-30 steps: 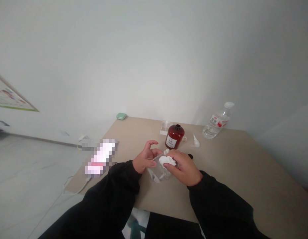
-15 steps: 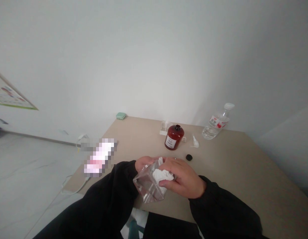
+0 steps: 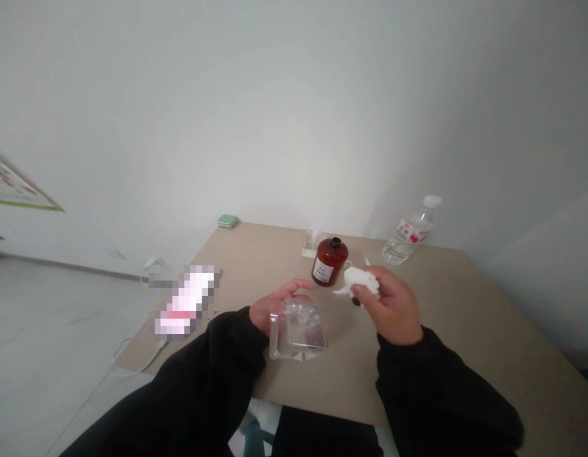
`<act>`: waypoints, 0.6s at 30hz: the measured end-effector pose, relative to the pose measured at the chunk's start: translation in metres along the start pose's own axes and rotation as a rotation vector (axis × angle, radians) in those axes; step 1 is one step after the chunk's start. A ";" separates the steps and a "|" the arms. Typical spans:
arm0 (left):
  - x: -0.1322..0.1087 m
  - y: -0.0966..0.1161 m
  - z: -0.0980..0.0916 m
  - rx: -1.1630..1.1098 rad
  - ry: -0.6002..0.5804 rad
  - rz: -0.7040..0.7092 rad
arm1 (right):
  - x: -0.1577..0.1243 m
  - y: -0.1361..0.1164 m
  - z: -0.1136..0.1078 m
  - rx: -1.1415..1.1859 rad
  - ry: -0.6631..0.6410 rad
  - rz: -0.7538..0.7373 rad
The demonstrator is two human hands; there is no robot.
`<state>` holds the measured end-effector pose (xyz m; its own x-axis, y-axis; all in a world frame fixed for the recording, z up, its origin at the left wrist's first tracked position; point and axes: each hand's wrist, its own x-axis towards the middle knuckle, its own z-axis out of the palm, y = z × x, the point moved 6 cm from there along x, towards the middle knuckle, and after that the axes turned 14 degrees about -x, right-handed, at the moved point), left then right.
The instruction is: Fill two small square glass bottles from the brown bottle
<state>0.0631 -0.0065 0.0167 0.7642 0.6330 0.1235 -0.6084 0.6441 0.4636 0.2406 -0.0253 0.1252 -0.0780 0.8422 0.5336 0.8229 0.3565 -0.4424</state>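
My left hand (image 3: pixel 279 303) is at the near left side of the table, closed on the rim of a clear square container (image 3: pixel 300 333), its fingertips stretched past the far side. The container is tilted and looks see-through. To the right, clear of the container, my right hand (image 3: pixel 393 304) pinches a crumpled white tissue (image 3: pixel 358 284) between thumb and fingers. Just beyond the hands an amber bottle (image 3: pixel 330 261) with a white label stands upright, its neck uncapped. A small black cap (image 3: pixel 356 302) is mostly covered by the tissue and right hand.
A water bottle (image 3: pixel 408 235) stands at the back right. Behind the amber bottle lies a clear block-like piece (image 3: pixel 310 244). A small green case (image 3: pixel 228 221) sits at the far left corner. A blurred phone (image 3: pixel 186 301) with a cable (image 3: pixel 144 368) lies along the left edge.
My right hand has drawn the tissue out of the container and up to the right. The container has turned in my left hand and come to the right.
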 end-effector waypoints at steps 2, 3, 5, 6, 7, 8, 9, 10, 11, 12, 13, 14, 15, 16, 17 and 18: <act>0.000 0.006 -0.002 0.003 0.039 0.067 | 0.004 0.044 -0.010 -0.225 -0.004 0.256; -0.001 0.008 -0.002 0.005 0.059 0.100 | 0.004 0.067 -0.012 -0.325 -0.056 0.353; -0.001 0.014 -0.003 0.003 0.098 0.177 | -0.001 0.111 -0.010 -0.490 -0.185 0.513; -0.001 0.017 -0.003 0.000 0.117 0.219 | -0.005 0.130 -0.008 -0.546 -0.231 0.566; -0.001 0.020 -0.005 -0.002 0.136 0.260 | -0.009 0.147 -0.005 -0.577 -0.279 0.612; -0.001 0.022 -0.006 -0.001 0.156 0.297 | -0.014 0.161 -0.002 -0.591 -0.318 0.637; -0.002 0.025 -0.008 0.004 0.175 0.326 | -0.018 0.170 0.001 -0.598 -0.348 0.639; -0.002 0.027 -0.010 0.012 0.192 0.349 | -0.021 0.174 0.003 -0.616 -0.362 0.621; -0.002 0.028 -0.012 0.022 0.206 0.366 | -0.022 0.175 0.003 -0.649 -0.355 0.602; -0.002 0.030 -0.014 0.031 0.220 0.382 | -0.023 0.173 0.002 -0.699 -0.327 0.585; -0.003 0.031 -0.016 0.039 0.235 0.398 | -0.022 0.169 0.000 -0.756 -0.284 0.573; -0.003 0.032 -0.018 0.046 0.249 0.412 | -0.021 0.162 -0.003 -0.810 -0.235 0.565; -0.004 0.034 -0.020 0.053 0.261 0.426 | -0.019 0.154 -0.005 -0.852 -0.189 0.556; -0.004 0.034 -0.022 0.058 0.272 0.440 | -0.017 0.146 -0.004 -0.874 -0.162 0.533; -0.005 0.035 -0.023 0.063 0.279 0.452 | -0.013 0.138 -0.002 -0.881 -0.153 0.495; -0.005 0.036 -0.024 0.067 0.282 0.461 | -0.009 0.130 0.003 -0.881 -0.164 0.441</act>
<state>0.0325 0.0237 0.0111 0.3289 0.9400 0.0910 -0.8447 0.2497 0.4734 0.3468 0.0147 0.0604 0.3133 0.8959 0.3150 0.9155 -0.3731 0.1504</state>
